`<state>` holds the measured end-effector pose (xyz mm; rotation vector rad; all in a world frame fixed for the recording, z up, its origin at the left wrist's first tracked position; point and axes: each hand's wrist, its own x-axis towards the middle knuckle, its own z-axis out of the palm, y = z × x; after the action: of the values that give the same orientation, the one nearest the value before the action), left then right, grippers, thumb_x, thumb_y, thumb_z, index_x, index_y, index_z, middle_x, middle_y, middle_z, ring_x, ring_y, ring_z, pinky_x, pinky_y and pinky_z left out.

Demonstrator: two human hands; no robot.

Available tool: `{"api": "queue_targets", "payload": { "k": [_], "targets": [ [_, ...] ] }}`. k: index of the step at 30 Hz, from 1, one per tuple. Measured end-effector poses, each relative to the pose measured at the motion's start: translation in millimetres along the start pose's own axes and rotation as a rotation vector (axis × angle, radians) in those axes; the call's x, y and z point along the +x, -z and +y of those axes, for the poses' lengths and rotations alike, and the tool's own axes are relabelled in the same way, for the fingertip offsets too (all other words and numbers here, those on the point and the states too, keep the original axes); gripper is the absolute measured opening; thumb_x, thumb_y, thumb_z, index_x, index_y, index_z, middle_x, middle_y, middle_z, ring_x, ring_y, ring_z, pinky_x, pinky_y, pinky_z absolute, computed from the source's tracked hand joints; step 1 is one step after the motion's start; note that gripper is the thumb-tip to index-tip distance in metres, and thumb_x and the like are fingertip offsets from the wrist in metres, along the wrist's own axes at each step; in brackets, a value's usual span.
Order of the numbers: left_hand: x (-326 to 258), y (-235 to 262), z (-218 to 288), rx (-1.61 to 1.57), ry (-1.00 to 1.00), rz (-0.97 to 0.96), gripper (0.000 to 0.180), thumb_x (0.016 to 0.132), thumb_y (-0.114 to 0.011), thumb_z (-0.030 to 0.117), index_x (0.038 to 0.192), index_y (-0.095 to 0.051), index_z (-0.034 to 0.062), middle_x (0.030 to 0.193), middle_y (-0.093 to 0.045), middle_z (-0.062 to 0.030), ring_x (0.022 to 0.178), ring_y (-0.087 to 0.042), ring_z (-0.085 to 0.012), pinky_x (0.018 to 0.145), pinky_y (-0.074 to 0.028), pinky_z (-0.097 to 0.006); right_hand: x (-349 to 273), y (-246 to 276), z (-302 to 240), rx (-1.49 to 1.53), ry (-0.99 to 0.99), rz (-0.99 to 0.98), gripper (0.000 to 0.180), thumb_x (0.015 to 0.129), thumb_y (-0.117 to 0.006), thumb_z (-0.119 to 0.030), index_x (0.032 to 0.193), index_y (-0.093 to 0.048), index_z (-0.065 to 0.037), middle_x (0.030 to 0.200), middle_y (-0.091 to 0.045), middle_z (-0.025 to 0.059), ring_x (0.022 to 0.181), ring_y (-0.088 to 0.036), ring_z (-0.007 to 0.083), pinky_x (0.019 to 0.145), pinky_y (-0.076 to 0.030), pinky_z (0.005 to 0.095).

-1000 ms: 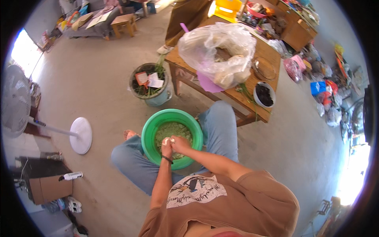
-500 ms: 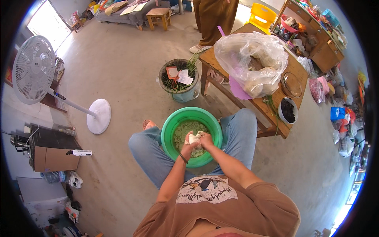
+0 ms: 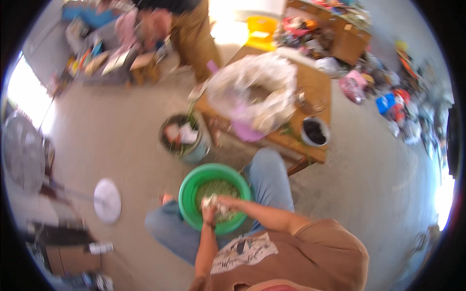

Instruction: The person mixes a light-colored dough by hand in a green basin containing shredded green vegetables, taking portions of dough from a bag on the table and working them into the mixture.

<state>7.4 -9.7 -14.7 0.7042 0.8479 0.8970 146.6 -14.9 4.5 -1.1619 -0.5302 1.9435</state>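
A green basin (image 3: pixel 187 196) sits between my knees, holding a pale green, chopped-looking mixture (image 3: pixel 213 188). Above it I hold a soft white lump (image 3: pixel 209 199), doughy in look; blur hides its exact kind. My left hand (image 3: pixel 209 213), a dark band at its wrist, is closed around the lump from below. From the right, my right hand (image 3: pixel 226 201) closes against the same lump, its fingertips smeared by motion.
Ahead stands a bucket (image 3: pixel 194 148) with green stalks and paper. A wooden table (image 3: pixel 313 87) carries a big plastic bag (image 3: pixel 276 72) and a bowl of dark food (image 3: pixel 315 131). Behind it a person in brown trousers (image 3: pixel 191 39) stands. A white fan (image 3: pixel 107 201) is at left.
The whole view has swung, shifting the basin and table left and the basin lower in the picture. Both hands stay together at the white lump over the basin.
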Motion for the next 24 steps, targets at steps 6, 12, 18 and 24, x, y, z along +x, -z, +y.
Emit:
{"api": "queue_targets", "payload": {
  "k": [6,12,18,24],
  "targets": [
    [-7,-5,3,0.012,0.213,-0.040,0.095,0.067,-0.065,-0.003,0.138,-0.006,0.0166,0.120,-0.047,-0.0093,0.105,-0.050,-0.0227,0.085,-0.044,-0.037,1,20,19,-0.517,0.186,0.273,0.029,0.080,-0.053,-0.021,0.103,-0.062,-0.007,0.096,-0.064,0.0092,0.082,-0.060,0.0187,0.071,-0.047,0.0335],
    [-6,0,7,0.349,0.084,-0.255,0.100,0.065,-0.070,-0.001,0.137,-0.001,0.0068,0.105,-0.055,-0.0108,0.085,-0.058,-0.0215,0.073,-0.050,-0.035,32,29,52,-0.576,0.208,0.455,0.037,0.075,-0.056,-0.030,0.102,-0.062,-0.006,0.100,-0.063,0.0159,0.092,-0.061,0.0260,0.081,-0.047,0.0356],
    [-11,-19,20,0.257,0.042,-0.080,0.048,0.080,-0.056,0.009,0.124,-0.038,0.0064,0.112,-0.053,-0.0089,0.092,-0.057,-0.0205,0.068,-0.050,-0.033,19,9,24,-0.861,0.199,0.281,0.037,0.070,-0.062,-0.031,0.092,-0.065,-0.002,0.086,-0.065,0.0162,0.080,-0.062,0.0236,0.071,-0.049,0.0365],
    [-10,-9,6,0.012,0.028,0.033,0.039,0.080,-0.048,0.001,0.118,-0.045,0.0032,0.106,-0.057,-0.0111,0.090,-0.060,-0.0230,0.070,-0.052,-0.034,14,-5,17,-0.594,0.103,0.400,0.035,0.082,-0.051,-0.033,0.089,-0.063,0.000,0.074,-0.064,0.0169,0.060,-0.063,0.0244,0.051,-0.049,0.0377]
  ]
}}
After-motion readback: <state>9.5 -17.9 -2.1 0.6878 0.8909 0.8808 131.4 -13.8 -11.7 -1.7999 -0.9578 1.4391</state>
